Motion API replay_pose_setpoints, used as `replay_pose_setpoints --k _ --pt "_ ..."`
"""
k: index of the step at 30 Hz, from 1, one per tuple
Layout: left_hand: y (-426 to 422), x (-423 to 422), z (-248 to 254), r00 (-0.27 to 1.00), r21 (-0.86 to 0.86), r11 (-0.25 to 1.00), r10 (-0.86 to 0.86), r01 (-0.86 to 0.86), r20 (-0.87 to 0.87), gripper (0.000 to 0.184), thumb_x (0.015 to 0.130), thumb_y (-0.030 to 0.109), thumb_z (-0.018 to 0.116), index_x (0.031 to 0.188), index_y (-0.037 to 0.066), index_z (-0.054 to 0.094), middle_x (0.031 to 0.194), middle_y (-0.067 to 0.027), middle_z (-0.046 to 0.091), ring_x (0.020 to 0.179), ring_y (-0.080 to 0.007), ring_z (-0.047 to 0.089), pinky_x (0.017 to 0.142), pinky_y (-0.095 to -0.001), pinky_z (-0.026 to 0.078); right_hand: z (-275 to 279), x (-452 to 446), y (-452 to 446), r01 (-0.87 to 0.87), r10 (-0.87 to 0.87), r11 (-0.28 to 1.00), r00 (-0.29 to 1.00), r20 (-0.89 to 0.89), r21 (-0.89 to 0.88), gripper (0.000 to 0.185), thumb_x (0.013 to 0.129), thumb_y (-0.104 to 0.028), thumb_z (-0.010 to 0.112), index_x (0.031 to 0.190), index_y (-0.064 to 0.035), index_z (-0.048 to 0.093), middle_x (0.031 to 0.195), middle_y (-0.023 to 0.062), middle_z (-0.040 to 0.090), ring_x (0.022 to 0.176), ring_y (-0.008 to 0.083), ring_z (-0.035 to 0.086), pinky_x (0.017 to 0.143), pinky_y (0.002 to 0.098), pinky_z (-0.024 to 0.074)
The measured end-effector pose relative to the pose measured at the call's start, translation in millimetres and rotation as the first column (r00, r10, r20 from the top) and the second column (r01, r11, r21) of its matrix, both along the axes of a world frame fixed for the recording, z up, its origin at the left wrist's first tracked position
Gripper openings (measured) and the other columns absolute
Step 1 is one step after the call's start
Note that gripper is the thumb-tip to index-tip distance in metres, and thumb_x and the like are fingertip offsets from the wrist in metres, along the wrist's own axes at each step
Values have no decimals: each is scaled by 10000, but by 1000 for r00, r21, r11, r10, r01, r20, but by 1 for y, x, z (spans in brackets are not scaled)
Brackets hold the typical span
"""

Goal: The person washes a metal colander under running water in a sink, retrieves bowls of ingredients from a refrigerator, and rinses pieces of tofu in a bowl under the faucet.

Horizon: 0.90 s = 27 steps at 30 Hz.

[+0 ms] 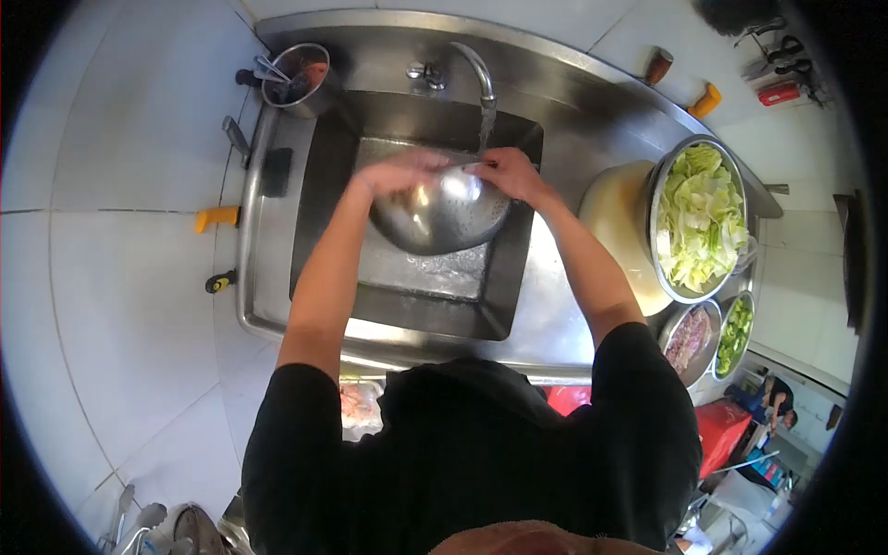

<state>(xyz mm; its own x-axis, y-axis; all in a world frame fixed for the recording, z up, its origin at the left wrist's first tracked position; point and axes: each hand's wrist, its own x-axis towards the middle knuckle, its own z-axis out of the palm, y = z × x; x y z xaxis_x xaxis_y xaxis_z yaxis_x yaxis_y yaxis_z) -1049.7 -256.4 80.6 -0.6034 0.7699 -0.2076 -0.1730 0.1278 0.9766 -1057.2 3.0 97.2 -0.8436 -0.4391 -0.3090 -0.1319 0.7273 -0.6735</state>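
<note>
2 orange handles point(216, 218) point(705, 100)

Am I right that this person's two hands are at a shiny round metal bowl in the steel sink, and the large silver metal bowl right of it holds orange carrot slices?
Not quite. The head view shows chopped pale green leaves in the large silver metal bowl, not carrot slices. The left hand and right hand are indeed at the shiny round metal bowl in the steel sink.
</note>
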Motion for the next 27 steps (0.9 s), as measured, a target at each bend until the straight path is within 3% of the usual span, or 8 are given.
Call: replay_pose_setpoints --k 2,4,11,14,18,21,23,27 --pt "26 -25 21 964 143 954 261 -265 50 421 900 224 659 1250 4 579 1262 -99 590 1169 -153 557 1003 -333 444 -24 17 12 315 -313 948 949 34 -48 523 827 -529 657 806 -8 702 708 174 649 702 311 651 677 391 487" --pt "61 -60 19 835 263 814 414 -518 362 334 895 174 661 1187 17 615 1143 -102 641 1066 -180 617 935 -369 504 -59 21 14 474 -465 859 880 91 -192 522 828 -529 666 855 -9 709 690 156 639 652 243 616 649 362 468" --pt "123 -81 -6 638 227 648 517 -727 570 253 861 299 716 906 54 671 707 -26 615 494 -140 482 523 -289 459 -117 20 18 837 -709 325 524 473 -440 527 874 -475 669 894 51 708 820 50 665 738 124 555 704 288 458" --pt "136 -65 8 543 -134 614 764 -778 348 375 824 424 722 861 56 658 653 -25 597 491 -150 507 525 -276 440 -115 35 21 880 -705 223 443 554 -420 534 888 -459 664 931 73 698 896 52 664 781 135 558 740 291 461" --pt "112 -35 2 764 -247 753 478 -610 -433 510 837 562 643 981 75 695 862 -120 698 765 -261 653 714 -370 499 -111 51 35 887 -617 210 447 648 -412 535 906 -441 654 1001 85 676 948 80 666 834 158 571 762 307 471" --pt "75 2 -40 395 -190 549 283 -814 -874 509 852 512 638 1161 108 652 1201 -203 612 1084 -335 581 940 -404 440 -83 63 41 905 -619 145 399 677 -400 555 912 -447 647 1074 84 655 996 96 663 866 181 588 785 319 479" --pt "50 30 -73 384 -137 428 568 -893 -728 580 884 522 592 1310 129 562 1373 -230 484 1289 -342 441 1081 -475 311 -68 65 47 912 -678 137 370 635 -386 578 911 -455 645 1123 83 637 1030 101 658 893 195 597 806 326 482" --pt "22 93 -131 393 -404 499 862 -766 320 720 926 636 434 1413 105 443 1412 -197 464 1307 -359 431 1035 -602 317 -48 78 53 885 -704 40 355 615 -464 594 935 -446 612 1123 117 619 1071 122 639 959 190 574 826 328 474"
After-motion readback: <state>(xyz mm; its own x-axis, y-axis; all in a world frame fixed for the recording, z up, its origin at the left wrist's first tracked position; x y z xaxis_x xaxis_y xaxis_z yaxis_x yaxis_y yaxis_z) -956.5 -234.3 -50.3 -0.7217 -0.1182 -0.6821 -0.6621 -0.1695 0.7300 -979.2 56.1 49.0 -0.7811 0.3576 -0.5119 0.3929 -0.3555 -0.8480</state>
